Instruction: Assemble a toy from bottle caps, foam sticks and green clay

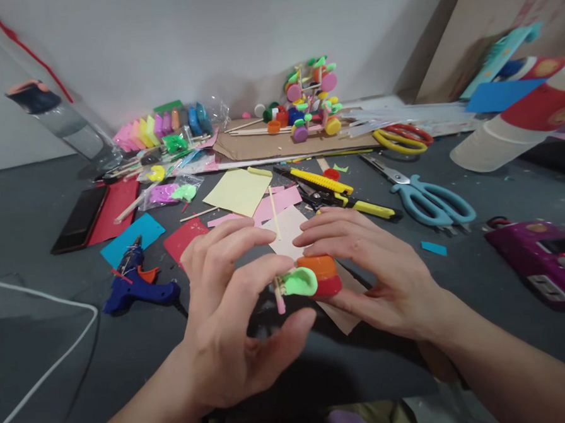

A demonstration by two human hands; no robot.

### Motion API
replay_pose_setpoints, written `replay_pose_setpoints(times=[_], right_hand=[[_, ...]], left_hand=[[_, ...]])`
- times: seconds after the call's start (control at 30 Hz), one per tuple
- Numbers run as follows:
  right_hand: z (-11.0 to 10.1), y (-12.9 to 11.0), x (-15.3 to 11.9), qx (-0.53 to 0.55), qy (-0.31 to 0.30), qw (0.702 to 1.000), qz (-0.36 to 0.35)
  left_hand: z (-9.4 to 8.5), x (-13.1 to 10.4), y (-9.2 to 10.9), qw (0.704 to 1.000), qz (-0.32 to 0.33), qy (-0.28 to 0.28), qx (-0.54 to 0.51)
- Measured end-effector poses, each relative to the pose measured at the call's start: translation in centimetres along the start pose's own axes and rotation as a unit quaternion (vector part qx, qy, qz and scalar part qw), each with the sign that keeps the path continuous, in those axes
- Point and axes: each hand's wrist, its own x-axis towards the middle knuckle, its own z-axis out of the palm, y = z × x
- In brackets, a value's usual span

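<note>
Low over the table's front, my right hand (pixel 378 269) grips a small craft piece made of an orange cap (pixel 319 267) stacked on a red cap (pixel 327 286). A bright green clay shape (pixel 301 282) and a short stick with a pink end (pixel 280 299) stick out from its left side. My left hand (pixel 237 302) is curved around that left side, its thumb and fingers apart, the forefinger close to the top of the stick. Whether that fingertip touches the stick is unclear. Beneath the hands lies a pale paper sheet (pixel 286 230).
A blue glue gun (pixel 139 285) rests at left, near a phone (pixel 81 219). Yellow cutters (pixel 321 180), blue-handled scissors (pixel 421 198) and a purple device (pixel 534 258) are at right. Behind stand a colourful stick-and-cap model (pixel 312 99), a water bottle (pixel 72 131) and a white bottle (pixel 491 140).
</note>
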Motion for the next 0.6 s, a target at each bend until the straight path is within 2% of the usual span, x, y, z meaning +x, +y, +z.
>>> replay_pose_setpoints(times=[0.07,0.13,0.27,0.4,0.6], right_hand=[[0.0,0.0,0.0,0.000,0.000,1.000,0.000],[0.0,0.0,0.0,0.000,0.000,1.000,-0.005],[0.2,0.2,0.2,-0.004,-0.012,1.000,-0.027],[0.3,0.1,0.4,-0.009,-0.026,0.999,-0.041],[0.4,0.0,0.5,-0.005,-0.036,0.998,-0.044]], left_hand=[[-0.2,0.0,-0.2,0.997,-0.030,-0.001,-0.075],[-0.5,0.2,-0.3,0.986,-0.090,-0.006,-0.143],[-1.1,0.9,-0.1,0.961,-0.176,-0.054,-0.205],[-1.4,1.7,0.4,0.958,-0.183,-0.109,-0.190],[-1.4,2.4,0.4,0.967,-0.154,-0.129,-0.156]])
